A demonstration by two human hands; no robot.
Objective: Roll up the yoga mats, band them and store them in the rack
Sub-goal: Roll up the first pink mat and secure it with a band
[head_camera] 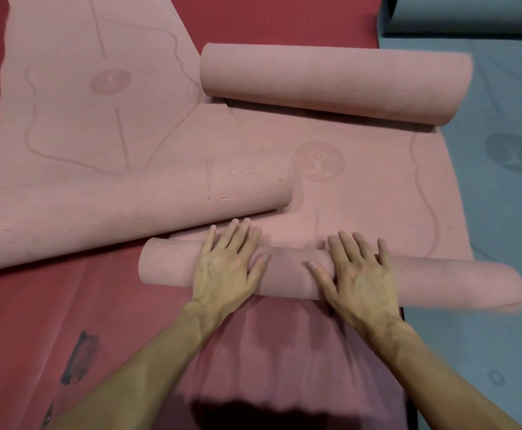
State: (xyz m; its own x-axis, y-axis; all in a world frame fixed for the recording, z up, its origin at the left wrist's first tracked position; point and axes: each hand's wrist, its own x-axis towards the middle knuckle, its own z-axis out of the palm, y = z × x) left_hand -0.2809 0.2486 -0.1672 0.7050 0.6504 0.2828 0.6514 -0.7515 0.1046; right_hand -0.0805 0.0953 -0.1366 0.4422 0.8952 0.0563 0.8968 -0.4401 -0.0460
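While rolling the pink foam yoga mat [331, 274], left hand [227, 268] and right hand [360, 280] are pressing flat-fingered; even pressure should be keeping edges aligned.

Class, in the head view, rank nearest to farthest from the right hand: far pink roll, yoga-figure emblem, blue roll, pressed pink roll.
From the right hand:
1. Pressed pink roll, under it.
2. Yoga-figure emblem, just ahead.
3. Far pink roll, beyond.
4. Blue roll, top right.

My left hand [225, 270] and right hand [362, 276] bare; forearms [148, 361] bare to frame edge; nails [265, 258] short; veins raised on the backs.
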